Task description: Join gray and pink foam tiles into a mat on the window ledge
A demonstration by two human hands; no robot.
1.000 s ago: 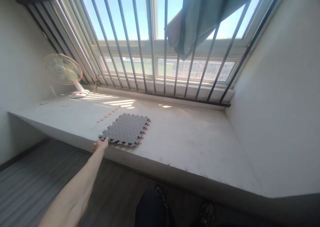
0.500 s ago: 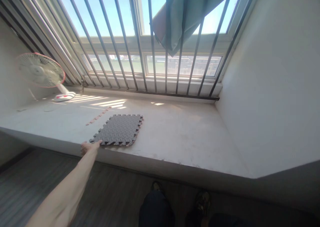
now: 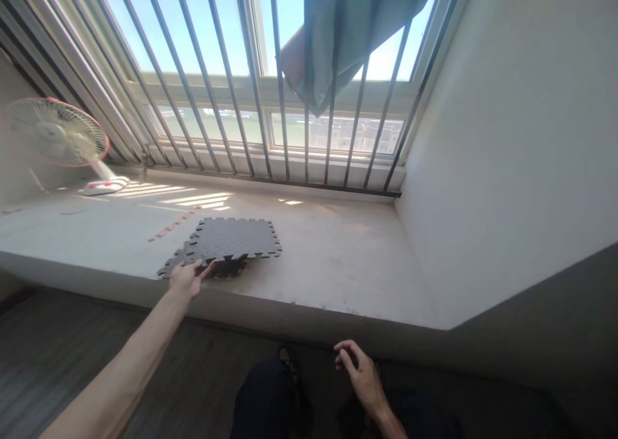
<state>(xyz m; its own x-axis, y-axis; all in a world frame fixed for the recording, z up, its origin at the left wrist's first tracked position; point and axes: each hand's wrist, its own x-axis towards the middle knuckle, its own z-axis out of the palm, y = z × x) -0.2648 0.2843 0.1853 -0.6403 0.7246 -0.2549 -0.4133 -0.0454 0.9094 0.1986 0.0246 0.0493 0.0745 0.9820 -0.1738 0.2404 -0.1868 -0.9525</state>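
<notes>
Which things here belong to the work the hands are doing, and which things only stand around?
In hand:
- left hand, gripping the near corner of the dark grey foam puzzle mat, top tile lifted
- right hand, empty, low, apart from the mat

Standing around:
- white table fan with pink rim
- thin pink foam edge strip
- teal curtain
- metal window bars
- pale ledge

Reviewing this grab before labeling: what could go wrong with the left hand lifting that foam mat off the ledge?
1. The left hand pinches only one corner of the top mat, so it may flop or slip.
2. A second mat seems to lie beneath at the ledge edge and could be dragged off.
3. The right hand hangs free, giving no support.
</notes>
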